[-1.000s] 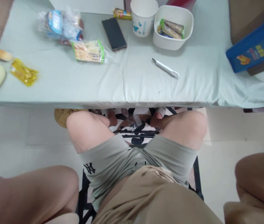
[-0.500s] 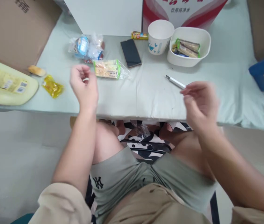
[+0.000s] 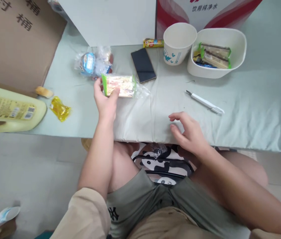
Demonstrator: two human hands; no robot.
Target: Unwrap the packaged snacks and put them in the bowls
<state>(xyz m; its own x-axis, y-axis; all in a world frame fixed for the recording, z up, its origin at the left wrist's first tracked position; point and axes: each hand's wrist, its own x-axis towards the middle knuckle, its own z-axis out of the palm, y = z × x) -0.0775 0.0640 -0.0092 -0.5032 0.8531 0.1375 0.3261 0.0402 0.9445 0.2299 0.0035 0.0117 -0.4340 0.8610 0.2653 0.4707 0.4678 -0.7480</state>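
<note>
My left hand grips the left end of a clear snack packet with green edges, its thumb on top and fingers behind. Pale biscuits or wafers show through the wrapper. With fingers apart and nothing in them, my right hand hovers over the front edge of the table. Beyond it and to the right lies a white pen-like cutter with a dark tip. A black phone lies just behind the packet. Several wrapped snacks sit in a heap behind my left hand.
A paper cup and a white tub holding wrapped wafers stand at the back right, by a yellow snack stick. A yellow wrapper, a bread piece and a pale yellow jug are left. Cardboard boxes stand behind.
My left hand has come down onto the snack packet and taken hold of it. My right hand has let go of the white cutter and drawn left, towards the table edge.
</note>
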